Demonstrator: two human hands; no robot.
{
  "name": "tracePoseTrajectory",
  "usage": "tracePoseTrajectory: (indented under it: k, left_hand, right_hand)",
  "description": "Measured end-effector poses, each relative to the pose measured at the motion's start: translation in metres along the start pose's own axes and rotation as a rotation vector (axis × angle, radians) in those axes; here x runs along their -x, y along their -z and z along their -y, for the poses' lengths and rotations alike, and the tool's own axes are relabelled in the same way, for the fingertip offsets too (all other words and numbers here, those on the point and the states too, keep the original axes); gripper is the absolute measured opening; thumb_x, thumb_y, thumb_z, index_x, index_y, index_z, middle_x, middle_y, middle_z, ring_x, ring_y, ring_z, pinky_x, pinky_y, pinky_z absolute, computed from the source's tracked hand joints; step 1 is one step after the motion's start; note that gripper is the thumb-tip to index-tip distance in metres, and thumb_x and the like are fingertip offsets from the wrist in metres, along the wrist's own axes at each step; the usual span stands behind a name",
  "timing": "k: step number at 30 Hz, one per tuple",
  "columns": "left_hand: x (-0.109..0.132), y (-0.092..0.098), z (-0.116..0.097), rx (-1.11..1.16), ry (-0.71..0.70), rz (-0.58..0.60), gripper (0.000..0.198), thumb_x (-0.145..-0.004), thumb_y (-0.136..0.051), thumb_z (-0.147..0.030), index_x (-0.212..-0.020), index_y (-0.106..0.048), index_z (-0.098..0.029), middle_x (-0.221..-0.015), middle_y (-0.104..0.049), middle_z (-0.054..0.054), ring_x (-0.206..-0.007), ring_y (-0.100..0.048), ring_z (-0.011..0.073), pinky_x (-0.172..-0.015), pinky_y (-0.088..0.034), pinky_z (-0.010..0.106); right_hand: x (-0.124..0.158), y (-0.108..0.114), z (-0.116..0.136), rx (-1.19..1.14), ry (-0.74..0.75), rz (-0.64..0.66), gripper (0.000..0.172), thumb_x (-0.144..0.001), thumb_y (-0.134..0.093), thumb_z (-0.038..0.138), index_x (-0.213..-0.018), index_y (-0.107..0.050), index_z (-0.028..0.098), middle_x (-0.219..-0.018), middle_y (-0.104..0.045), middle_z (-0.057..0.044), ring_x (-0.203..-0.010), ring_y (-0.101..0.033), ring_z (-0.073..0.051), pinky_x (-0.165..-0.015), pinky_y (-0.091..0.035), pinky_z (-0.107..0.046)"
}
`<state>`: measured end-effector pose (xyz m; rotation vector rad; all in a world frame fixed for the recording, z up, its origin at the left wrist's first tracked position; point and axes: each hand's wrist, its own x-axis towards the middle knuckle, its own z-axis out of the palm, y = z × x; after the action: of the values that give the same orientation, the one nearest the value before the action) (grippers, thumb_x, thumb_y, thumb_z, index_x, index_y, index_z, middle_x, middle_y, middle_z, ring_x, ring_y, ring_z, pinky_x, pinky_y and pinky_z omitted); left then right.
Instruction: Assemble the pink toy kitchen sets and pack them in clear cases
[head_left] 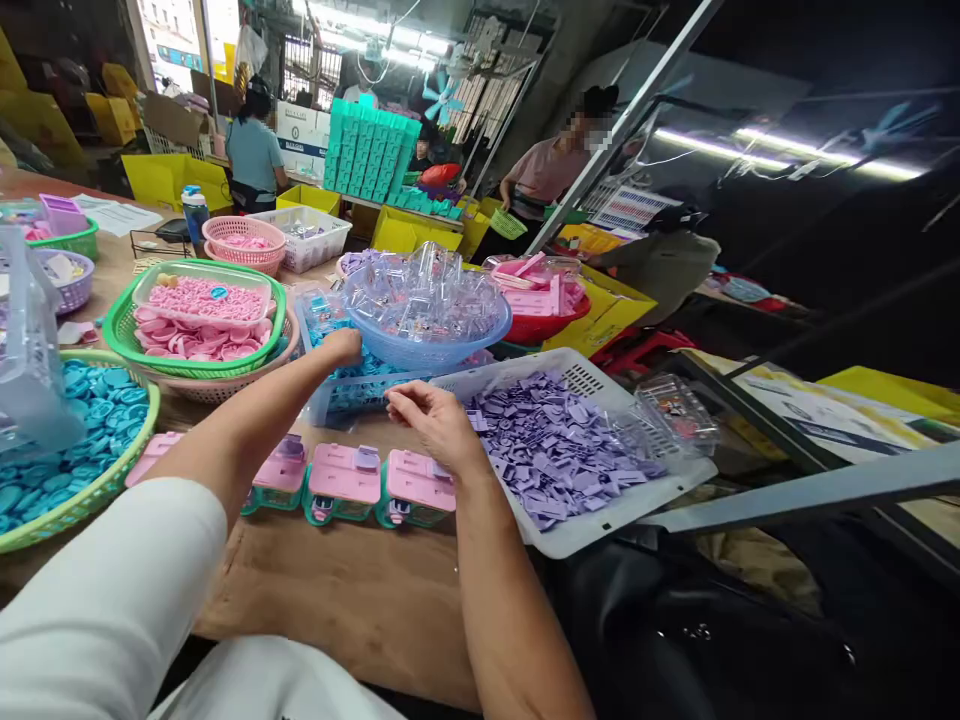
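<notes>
White sleeve (112,590) nearest, beside one green basket (112,480) of blue discs (105,400), with one blue bowl (427,348) of clear packs (435,290) and one white tray (547,541) of purple parts (555,450) crowding in beyond. On the table (337,590), three pink-topped boxes (345,474) between the forearms, outer two partly covered, plus a pink edge (152,456) left of the sleeve. Left hand (344,346) at the blue bin (320,402), fingers hidden, and right hand (426,415) curled near its rim; impossible to tell whether either grasps anything.

A head-worn camera looks forward and down over the worktable (337,590).
</notes>
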<state>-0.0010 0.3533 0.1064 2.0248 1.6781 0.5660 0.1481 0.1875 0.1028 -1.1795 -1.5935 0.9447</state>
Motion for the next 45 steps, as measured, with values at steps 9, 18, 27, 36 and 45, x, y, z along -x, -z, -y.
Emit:
tracePoseTrajectory:
  k: [9,18,27,36,45]
  left_hand:
    - [0.005,0.067,0.036,0.668,0.116,-0.175,0.016,-0.074,-0.059,-0.011,-0.062,-0.051,-0.018,-0.063,-0.061,0.005,-0.070,-0.067,0.0195,-0.071,-0.057,0.031]
    - [0.093,0.109,0.053,1.566,0.270,-0.308,0.052,-0.067,-0.044,0.007,-0.108,-0.062,-0.019,-0.080,-0.063,0.000,-0.062,-0.062,0.0065,-0.054,-0.051,0.011]
    - [0.110,0.083,0.043,1.762,0.333,-0.199,0.015,-0.080,-0.049,-0.004,-0.088,-0.056,-0.016,-0.076,-0.060,0.001,-0.062,-0.061,0.0072,-0.052,-0.049,0.011]
    - [0.077,0.071,0.034,1.508,0.397,-0.147,0.036,-0.056,-0.047,0.006,-0.085,-0.056,-0.014,-0.079,-0.062,0.001,-0.066,-0.067,0.0107,-0.055,-0.053,0.016]
    - [0.028,0.041,0.032,0.792,0.194,-0.127,0.017,-0.069,-0.054,-0.004,-0.079,-0.065,-0.013,-0.069,-0.063,0.001,-0.055,-0.058,0.0097,-0.059,-0.052,0.022]
  right_hand:
    - [-0.085,-0.023,-0.013,0.610,0.105,0.002,0.019,-0.091,-0.056,0.020,-0.096,-0.075,0.019,-0.098,-0.076,-0.007,-0.093,-0.069,-0.020,-0.088,-0.051,-0.032]
    - [-0.161,-0.063,-0.033,1.039,-0.129,0.323,0.023,-0.075,-0.077,0.014,-0.098,-0.079,0.014,-0.101,-0.076,-0.021,-0.100,-0.072,-0.033,-0.087,-0.054,-0.039]
    - [-0.164,-0.069,-0.040,1.115,-0.036,0.370,0.041,-0.079,-0.073,0.013,-0.119,-0.071,0.022,-0.132,-0.065,-0.018,-0.118,-0.064,-0.033,-0.094,-0.052,-0.041]
    - [-0.180,-0.028,-0.054,1.200,-0.165,0.454,0.041,-0.073,-0.079,0.008,-0.111,-0.074,0.022,-0.109,-0.077,-0.012,-0.103,-0.072,-0.030,-0.092,-0.054,-0.039]
    - [-0.175,0.017,-0.059,1.349,-0.331,0.572,0.032,-0.096,-0.062,0.032,-0.117,-0.070,0.009,-0.123,-0.071,-0.017,-0.112,-0.068,-0.025,-0.102,-0.051,-0.041]
